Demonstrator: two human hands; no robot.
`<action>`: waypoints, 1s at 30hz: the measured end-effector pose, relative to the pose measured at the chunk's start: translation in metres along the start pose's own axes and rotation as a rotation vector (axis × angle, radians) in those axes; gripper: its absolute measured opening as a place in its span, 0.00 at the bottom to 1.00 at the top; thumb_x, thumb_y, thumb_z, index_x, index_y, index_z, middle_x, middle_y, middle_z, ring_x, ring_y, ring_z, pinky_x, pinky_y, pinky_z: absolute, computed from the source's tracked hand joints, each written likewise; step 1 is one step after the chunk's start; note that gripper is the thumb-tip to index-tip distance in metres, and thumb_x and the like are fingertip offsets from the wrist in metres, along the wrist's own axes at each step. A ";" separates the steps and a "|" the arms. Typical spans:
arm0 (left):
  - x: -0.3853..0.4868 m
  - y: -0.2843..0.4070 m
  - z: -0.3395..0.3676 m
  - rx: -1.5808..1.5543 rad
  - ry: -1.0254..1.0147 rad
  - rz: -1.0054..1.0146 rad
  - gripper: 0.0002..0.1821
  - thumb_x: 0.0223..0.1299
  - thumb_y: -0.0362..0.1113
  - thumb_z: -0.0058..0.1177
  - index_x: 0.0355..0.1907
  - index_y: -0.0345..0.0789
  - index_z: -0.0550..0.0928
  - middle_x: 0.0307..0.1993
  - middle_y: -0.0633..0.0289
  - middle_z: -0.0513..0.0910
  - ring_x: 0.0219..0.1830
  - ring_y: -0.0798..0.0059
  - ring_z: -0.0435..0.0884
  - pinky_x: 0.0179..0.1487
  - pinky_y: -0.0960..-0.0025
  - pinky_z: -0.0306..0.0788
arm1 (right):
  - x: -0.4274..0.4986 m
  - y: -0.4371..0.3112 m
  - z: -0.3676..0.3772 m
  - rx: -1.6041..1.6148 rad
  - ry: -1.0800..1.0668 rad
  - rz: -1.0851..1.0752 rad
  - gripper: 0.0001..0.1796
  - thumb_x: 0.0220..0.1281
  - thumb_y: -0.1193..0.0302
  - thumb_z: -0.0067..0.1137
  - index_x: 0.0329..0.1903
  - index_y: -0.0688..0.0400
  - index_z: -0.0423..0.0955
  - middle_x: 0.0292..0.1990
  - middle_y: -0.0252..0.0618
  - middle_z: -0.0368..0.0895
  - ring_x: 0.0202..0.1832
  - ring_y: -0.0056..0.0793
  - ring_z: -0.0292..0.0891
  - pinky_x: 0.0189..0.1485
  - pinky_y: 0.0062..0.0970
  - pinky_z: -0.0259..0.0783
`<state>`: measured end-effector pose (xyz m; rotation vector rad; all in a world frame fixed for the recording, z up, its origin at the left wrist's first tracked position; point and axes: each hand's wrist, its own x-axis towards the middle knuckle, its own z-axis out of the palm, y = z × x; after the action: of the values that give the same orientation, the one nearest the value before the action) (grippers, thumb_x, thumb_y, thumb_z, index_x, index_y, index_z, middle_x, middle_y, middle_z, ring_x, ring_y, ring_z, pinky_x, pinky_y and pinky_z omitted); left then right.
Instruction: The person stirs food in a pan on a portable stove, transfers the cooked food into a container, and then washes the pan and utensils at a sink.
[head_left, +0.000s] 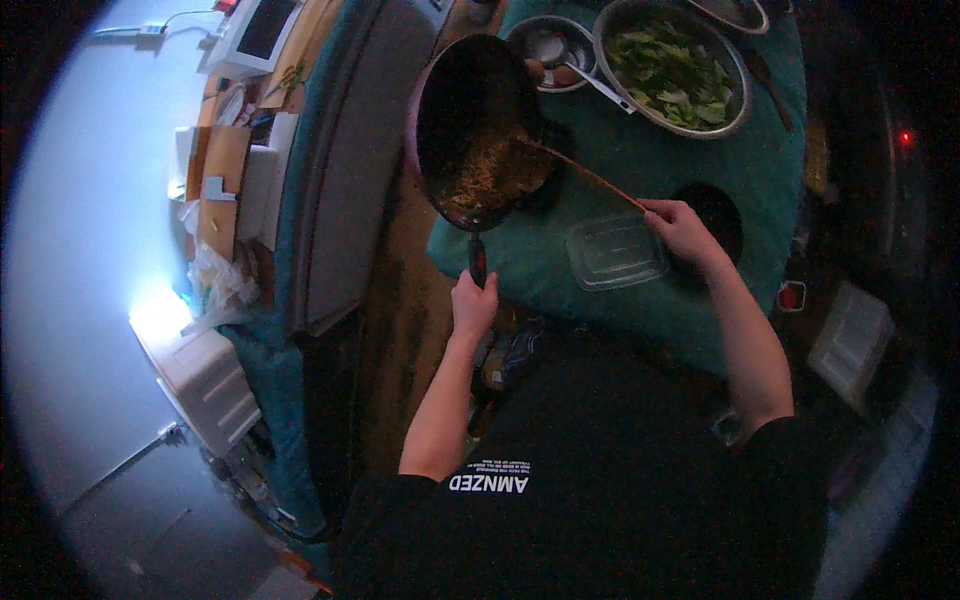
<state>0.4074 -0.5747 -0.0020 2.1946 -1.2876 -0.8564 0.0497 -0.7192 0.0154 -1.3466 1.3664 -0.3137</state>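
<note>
My left hand (474, 307) grips the black handle (477, 259) of a dark, deep frying pan (469, 97). Cooked shredded food (487, 180), yellowish brown, lies in the near part of the pan. My right hand (679, 229) holds a thin wooden stick or pair of chopsticks (592, 176); which of the two I cannot tell. Its far tip reaches into the pan at the food. Just left of my right hand, a clear plastic container (616, 251) rests on the green-covered table (517, 277). Part of a dark round thing (709, 214) shows behind my right hand.
At the back, a metal bowl (551, 75) holds a ladle (600, 88). Beside it stands a large metal bowl of leafy greens (675, 67). A dark utensil (769, 90) lies on the right. Left, beyond a gap, a counter bears cardboard boxes (221, 172) and plastic bags (217, 281).
</note>
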 end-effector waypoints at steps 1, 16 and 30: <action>0.001 0.000 0.000 0.010 -0.011 -0.016 0.14 0.60 0.39 0.60 0.39 0.29 0.77 0.29 0.43 0.83 0.36 0.41 0.82 0.39 0.51 0.74 | -0.001 0.000 -0.002 -0.027 -0.062 0.031 0.19 0.70 0.66 0.54 0.59 0.59 0.77 0.44 0.40 0.87 0.44 0.27 0.80 0.51 0.31 0.74; 0.008 -0.009 0.009 0.034 0.017 -0.031 0.15 0.61 0.40 0.59 0.37 0.29 0.75 0.31 0.38 0.82 0.39 0.35 0.80 0.39 0.45 0.72 | -0.007 0.013 -0.017 -0.056 -0.138 0.150 0.19 0.69 0.67 0.56 0.59 0.60 0.78 0.47 0.41 0.86 0.47 0.27 0.80 0.54 0.30 0.73; 0.016 0.004 0.006 0.054 0.056 -0.058 0.15 0.62 0.40 0.58 0.40 0.28 0.76 0.32 0.37 0.82 0.40 0.36 0.80 0.41 0.45 0.73 | -0.003 -0.003 -0.040 -0.114 -0.181 0.102 0.19 0.69 0.67 0.55 0.59 0.60 0.77 0.46 0.40 0.86 0.47 0.26 0.80 0.55 0.29 0.73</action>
<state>0.4070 -0.5914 -0.0084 2.2916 -1.2405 -0.7847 0.0185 -0.7376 0.0326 -1.3583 1.3110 -0.0440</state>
